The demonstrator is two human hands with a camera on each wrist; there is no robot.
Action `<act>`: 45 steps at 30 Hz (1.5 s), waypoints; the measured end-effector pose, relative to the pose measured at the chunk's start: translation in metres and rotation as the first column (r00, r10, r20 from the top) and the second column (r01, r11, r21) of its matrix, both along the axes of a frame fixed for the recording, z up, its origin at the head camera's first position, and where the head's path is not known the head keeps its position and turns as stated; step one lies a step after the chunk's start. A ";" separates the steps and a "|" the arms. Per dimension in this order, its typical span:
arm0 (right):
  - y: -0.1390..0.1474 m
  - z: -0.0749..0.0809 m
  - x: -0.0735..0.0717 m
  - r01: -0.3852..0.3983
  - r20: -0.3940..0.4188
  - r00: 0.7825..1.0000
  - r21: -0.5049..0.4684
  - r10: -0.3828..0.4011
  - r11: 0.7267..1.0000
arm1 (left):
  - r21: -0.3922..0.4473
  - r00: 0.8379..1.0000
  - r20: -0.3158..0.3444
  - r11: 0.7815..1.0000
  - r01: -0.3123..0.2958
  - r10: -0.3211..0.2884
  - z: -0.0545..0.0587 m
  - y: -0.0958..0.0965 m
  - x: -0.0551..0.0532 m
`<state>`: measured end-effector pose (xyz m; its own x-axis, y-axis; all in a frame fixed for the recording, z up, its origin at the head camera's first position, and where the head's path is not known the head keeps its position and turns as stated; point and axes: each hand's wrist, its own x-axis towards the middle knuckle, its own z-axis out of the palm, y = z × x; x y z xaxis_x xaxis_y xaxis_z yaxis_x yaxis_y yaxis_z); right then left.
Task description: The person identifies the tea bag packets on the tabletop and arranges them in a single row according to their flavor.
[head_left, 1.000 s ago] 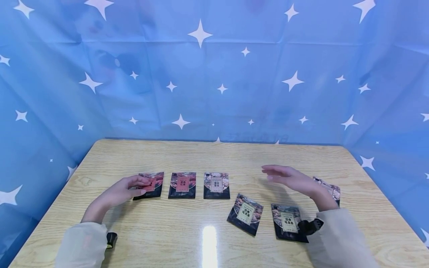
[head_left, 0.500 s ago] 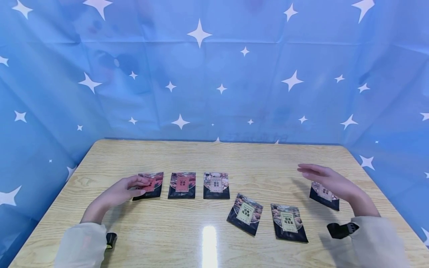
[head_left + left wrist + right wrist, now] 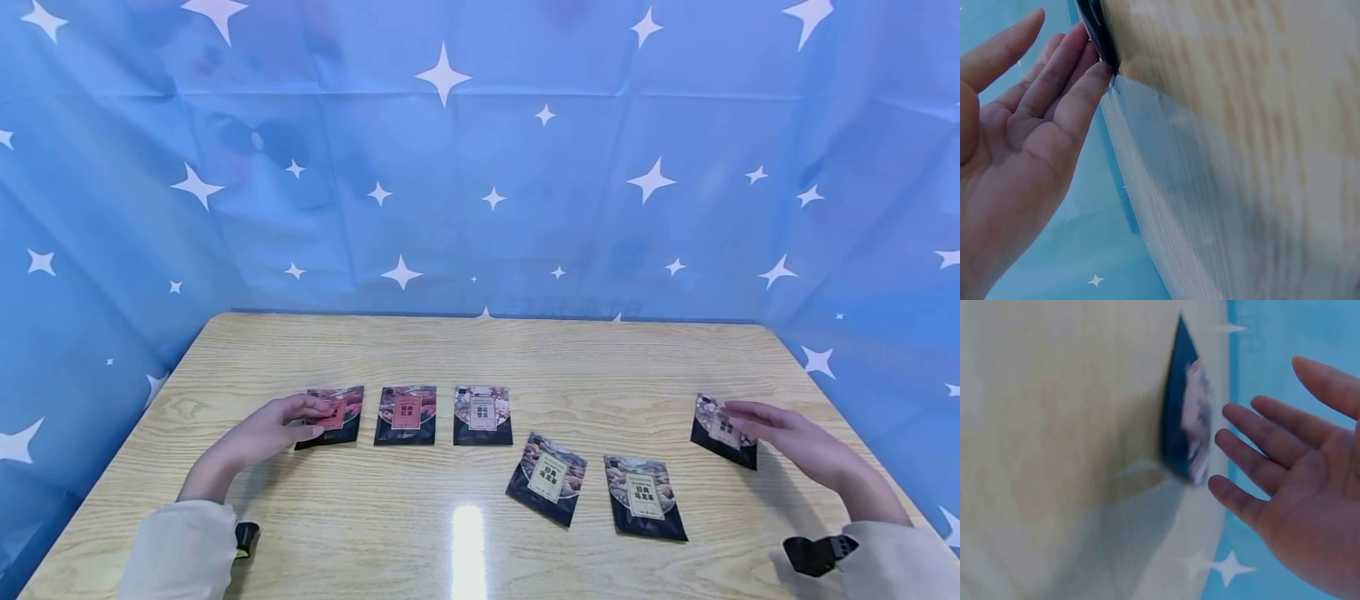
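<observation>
At the left of the head view, my left hand [image 3: 272, 432] rests its fingertips on a red-labelled tea packet [image 3: 347, 427], the fingers fairly straight. The left wrist view has the dark edge of that packet [image 3: 1100, 34] at the fingertips, with the thumb held apart. Over on the right, my right hand [image 3: 798, 442] reaches over a pink-labelled tea packet [image 3: 714, 432] lying askew. Seen from the right wrist, its fingers are spread and extended, and their tips point at the packet [image 3: 1186, 425], with a narrow gap between them.
A second red-labelled packet [image 3: 406, 415] and another pink-labelled packet [image 3: 482, 415] lie in line with the left one. Nearer the front are two green-labelled packets, one tilted [image 3: 547, 481] and one straighter [image 3: 643, 500]. A blue starry cloth [image 3: 480, 233] hangs behind the wooden table [image 3: 375, 350].
My right hand has moved rightward across the table and come down to the far-right pink-labelled packet. My left hand has stayed on its red-labelled packet.
</observation>
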<state>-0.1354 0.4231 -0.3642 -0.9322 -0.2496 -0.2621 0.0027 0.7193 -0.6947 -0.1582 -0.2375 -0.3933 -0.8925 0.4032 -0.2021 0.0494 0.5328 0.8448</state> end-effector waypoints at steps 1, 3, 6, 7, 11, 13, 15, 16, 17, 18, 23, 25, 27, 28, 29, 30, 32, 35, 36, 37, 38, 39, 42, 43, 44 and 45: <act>0.001 -0.002 0.001 0.008 0.007 1.000 -0.002 -0.008 1.000 | 0.000 1.000 0.001 1.000 0.000 0.000 0.000 0.000 0.000; 0.003 -0.005 0.002 0.024 0.021 0.999 -0.003 -0.024 1.000 | -0.002 1.000 0.000 1.000 -0.002 0.002 0.000 0.000 0.000; 0.006 -0.008 0.003 0.018 0.026 0.999 -0.013 -0.018 1.000 | -0.005 1.000 0.003 1.000 -0.007 0.007 -0.001 0.000 0.000; 0.006 -0.009 0.003 0.026 0.027 0.999 -0.009 -0.026 1.000 | -0.007 1.000 0.004 1.000 -0.008 0.008 -0.001 0.000 0.000; 0.007 -0.010 0.004 0.026 0.036 0.999 -0.029 -0.025 0.999 | -0.007 1.000 0.006 1.000 -0.010 0.010 -0.001 0.000 0.000; 0.007 -0.009 0.004 0.032 0.045 0.999 -0.041 -0.030 0.999 | -0.006 1.000 0.006 1.000 -0.009 0.009 0.000 0.001 0.000; 0.008 -0.009 0.004 0.030 0.046 0.999 -0.052 -0.028 0.998 | -0.004 1.000 0.004 1.000 -0.009 0.009 0.000 0.001 0.000; 0.008 -0.008 0.005 0.028 0.043 0.999 -0.054 -0.026 0.998 | -0.003 1.000 0.002 1.000 -0.008 0.008 0.000 0.001 0.000; 0.008 -0.008 0.005 0.030 0.040 0.999 -0.053 -0.028 0.998 | -0.002 1.000 0.000 1.000 -0.007 0.007 0.000 0.001 0.000; 0.009 -0.008 0.006 0.030 0.036 0.999 -0.052 -0.028 0.998 | 0.000 1.000 -0.003 1.000 -0.007 0.007 0.000 0.001 0.000; 0.010 -0.010 0.007 0.037 0.038 0.999 -0.035 -0.036 0.999 | 0.003 1.000 -0.010 1.000 -0.002 0.002 0.000 0.001 0.000; 0.010 -0.011 0.007 0.035 0.044 0.998 -0.034 -0.033 0.999 | 0.005 1.000 -0.012 1.000 -0.001 0.001 0.000 0.001 0.000; 0.010 -0.012 0.006 0.036 0.048 0.998 -0.031 -0.034 0.999 | 0.002 1.000 -0.012 1.000 -0.003 0.003 0.000 0.001 0.000; 0.009 -0.012 0.006 0.032 0.047 0.998 -0.028 -0.031 0.999 | 0.000 1.000 -0.012 1.000 -0.005 0.005 0.000 0.001 0.000; 0.009 -0.013 0.006 0.039 0.049 0.998 -0.018 -0.038 0.999 | -0.003 1.000 -0.012 1.000 -0.007 0.007 0.000 0.001 0.000; 0.008 -0.013 0.006 0.043 0.049 0.998 -0.005 -0.043 0.999 | -0.006 1.000 -0.011 1.000 -0.009 0.009 0.001 0.001 0.000; 0.006 -0.012 0.005 0.038 0.045 0.998 0.002 -0.038 0.999 | -0.009 1.000 -0.009 1.000 -0.012 0.012 0.001 0.001 0.000; 0.004 -0.013 0.004 0.032 0.031 0.999 0.021 -0.033 0.999 | -0.010 1.000 -0.006 1.000 -0.013 0.013 0.002 0.002 0.000; 0.002 -0.012 0.004 0.031 0.026 0.999 0.028 -0.032 0.999 | -0.009 1.000 -0.005 1.000 -0.013 0.013 0.002 0.002 0.000; 0.001 -0.012 0.003 0.023 0.023 0.999 0.017 -0.024 1.000 | -0.008 1.000 -0.004 1.000 -0.012 0.012 0.002 0.002 0.000; 0.000 -0.012 0.003 0.023 0.019 1.000 0.019 -0.024 1.000 | -0.008 1.000 -0.003 1.000 -0.013 0.013 0.002 0.002 0.000; -0.002 -0.012 0.002 0.023 0.018 1.000 0.015 -0.024 1.000 | -0.009 1.000 -0.003 1.000 -0.013 0.013 0.002 0.002 0.000; -0.008 -0.011 -0.001 0.022 0.011 1.000 0.007 -0.023 1.000 | -0.010 1.000 -0.002 1.000 -0.013 0.013 0.001 0.002 0.000; -0.010 -0.011 -0.002 0.015 0.012 1.000 -0.009 -0.015 1.000 | -0.011 1.000 -0.002 1.000 -0.015 0.015 0.001 0.002 0.000; -0.013 -0.011 -0.003 0.015 0.013 1.000 -0.011 -0.015 1.000 | -0.009 1.000 -0.004 1.000 -0.014 0.014 0.001 0.002 -0.001; -0.016 -0.010 -0.004 0.011 0.009 1.000 -0.012 -0.011 1.000 | -0.009 1.000 -0.005 1.000 -0.013 0.013 0.001 0.002 -0.001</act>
